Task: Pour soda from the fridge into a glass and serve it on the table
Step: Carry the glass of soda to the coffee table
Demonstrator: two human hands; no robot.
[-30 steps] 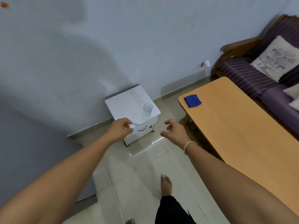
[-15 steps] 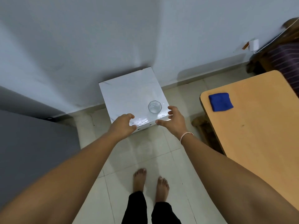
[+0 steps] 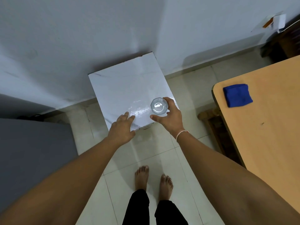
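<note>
A clear empty glass point(image 3: 159, 106) stands on the white marble-look top of a small cabinet point(image 3: 126, 88), near its front right corner. My right hand point(image 3: 170, 117) curls around the glass, with the fingers on its far right side and the thumb at its near side. My left hand point(image 3: 122, 129) lies flat with its fingers spread over the cabinet's front edge, to the left of the glass, and holds nothing. A grey fridge point(image 3: 32, 151) fills the left side. No soda is in view.
A light wooden table point(image 3: 267, 127) runs along the right, with a folded blue cloth point(image 3: 237, 95) near its far corner. The cabinet stands against a pale wall. My bare feet point(image 3: 152, 179) are on the tiled floor just in front of it.
I have stepped close to the cabinet. My right hand went forward and curled around the glass, and my left hand came down onto the cabinet's front edge.
</note>
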